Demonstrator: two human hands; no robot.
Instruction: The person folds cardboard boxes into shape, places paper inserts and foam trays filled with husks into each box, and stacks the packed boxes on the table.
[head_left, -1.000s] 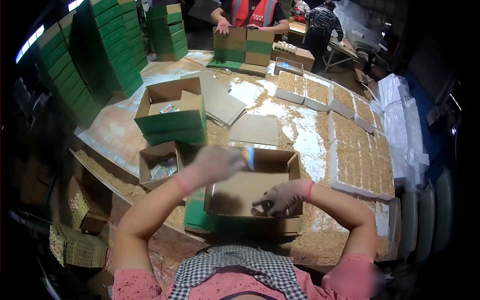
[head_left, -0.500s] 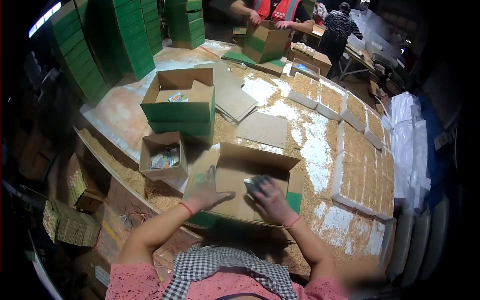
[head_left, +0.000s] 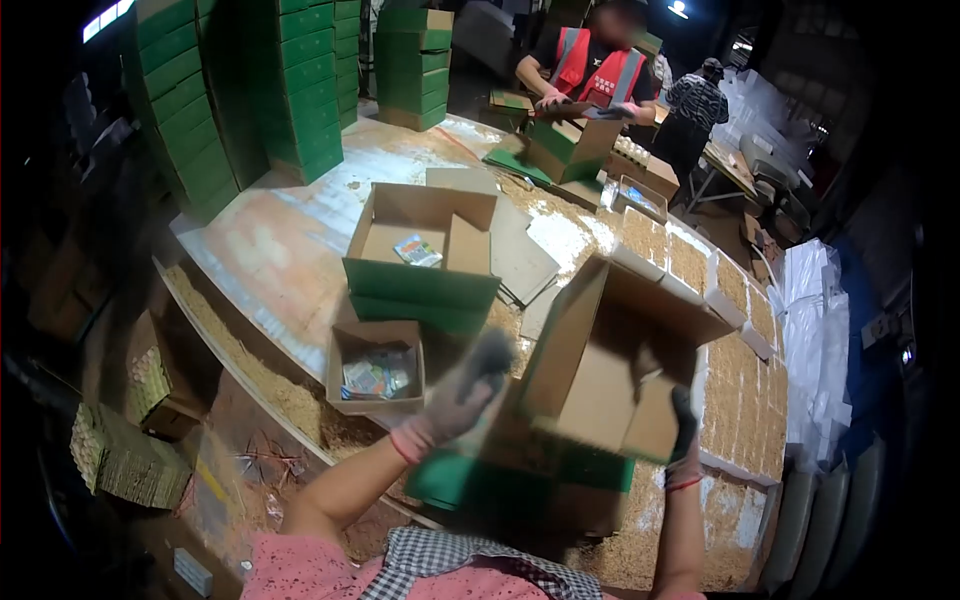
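- Open, brown cardboard box tilts over the wide, pale desk.
- Gloved right hand: fingers grip the box's side.
- Gloved left hand: fingers open, empty.
- Best grip: firm, no squashing.

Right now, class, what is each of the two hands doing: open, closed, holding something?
Left hand: open, blurred, no held object visible.
Right hand: holding the tilted cardboard box at its side.
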